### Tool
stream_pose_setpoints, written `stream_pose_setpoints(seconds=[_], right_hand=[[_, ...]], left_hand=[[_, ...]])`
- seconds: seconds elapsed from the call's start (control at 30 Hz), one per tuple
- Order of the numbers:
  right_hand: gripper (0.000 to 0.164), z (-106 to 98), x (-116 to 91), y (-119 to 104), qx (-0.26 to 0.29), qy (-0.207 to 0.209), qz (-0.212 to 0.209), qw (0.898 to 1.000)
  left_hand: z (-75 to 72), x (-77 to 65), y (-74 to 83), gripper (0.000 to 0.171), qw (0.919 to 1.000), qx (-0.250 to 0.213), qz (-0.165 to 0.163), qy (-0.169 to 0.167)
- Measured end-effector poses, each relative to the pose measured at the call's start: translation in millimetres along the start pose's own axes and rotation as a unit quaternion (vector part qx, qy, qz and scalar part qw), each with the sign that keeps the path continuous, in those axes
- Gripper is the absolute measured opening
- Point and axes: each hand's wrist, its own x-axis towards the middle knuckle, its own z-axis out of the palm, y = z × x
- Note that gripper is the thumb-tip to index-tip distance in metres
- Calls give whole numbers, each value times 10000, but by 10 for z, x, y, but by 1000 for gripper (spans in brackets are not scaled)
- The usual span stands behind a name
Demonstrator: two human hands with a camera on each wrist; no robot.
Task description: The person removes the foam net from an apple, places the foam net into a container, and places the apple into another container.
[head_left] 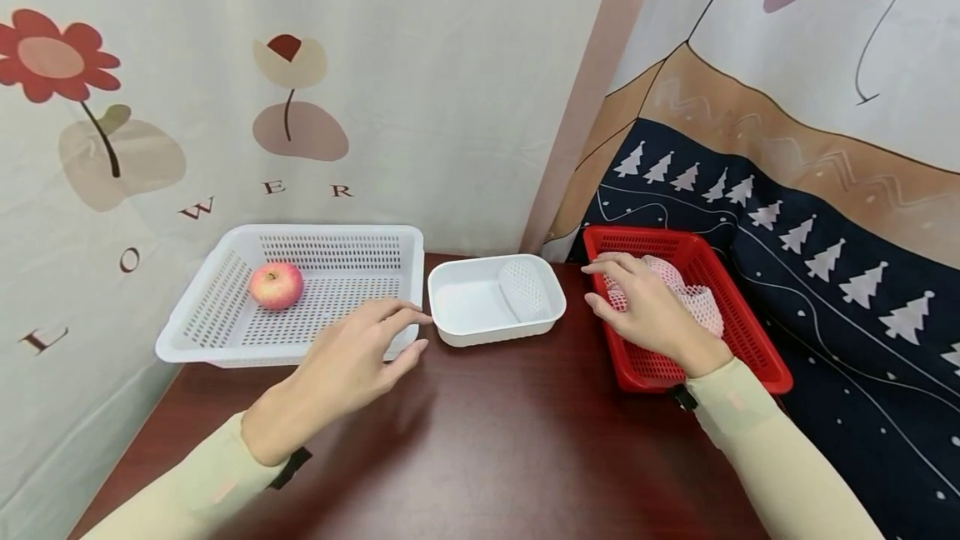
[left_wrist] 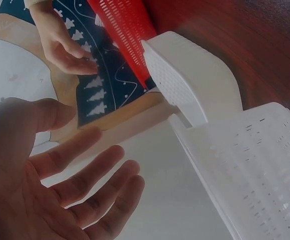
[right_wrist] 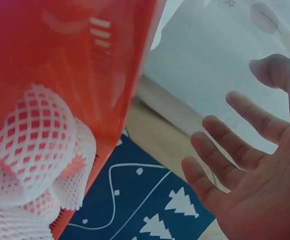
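My left hand (head_left: 352, 352) hovers over the near right corner of a white basket (head_left: 217, 354), fingers spread and loosely bent with nothing in them. Inside that basket lies one red-and-yellow apple (head_left: 276, 285). Right of it stands a small white tub (head_left: 468, 332) with a white foam fruit net (head_left: 522, 290) leaning at its right end. Above the red basket (head_left: 750, 340) is my right hand (head_left: 648, 307), its fingers relaxed and holding nothing. Several white foam nets (right_wrist: 37, 135) lie in the red basket, partly hidden behind the hand in the head view.
The containers stand side by side along the back of a dark red-brown table (head_left: 480, 440). Behind them hangs a pale curtain (head_left: 450, 90) with printed flowers and letters. A dark blue cloth (head_left: 810, 340) with white trees borders the right side.
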Motion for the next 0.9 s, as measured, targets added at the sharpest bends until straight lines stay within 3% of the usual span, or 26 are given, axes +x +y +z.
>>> stream_pose_setpoints(seconds=[0.3, 0.47, 0.9], right_hand=[[49, -113, 86, 130, -110, -432, 565, 9974], [51, -172, 139, 219, -110, -683, 936, 9932], [53, -177, 292, 477, -310, -1102, 1116, 9871]], left_hand=[[24, 33, 59, 30, 9999, 33, 22, -109], [59, 50, 83, 32, 9997, 25, 240, -15], [84, 88, 164, 33, 9995, -51, 325, 11]])
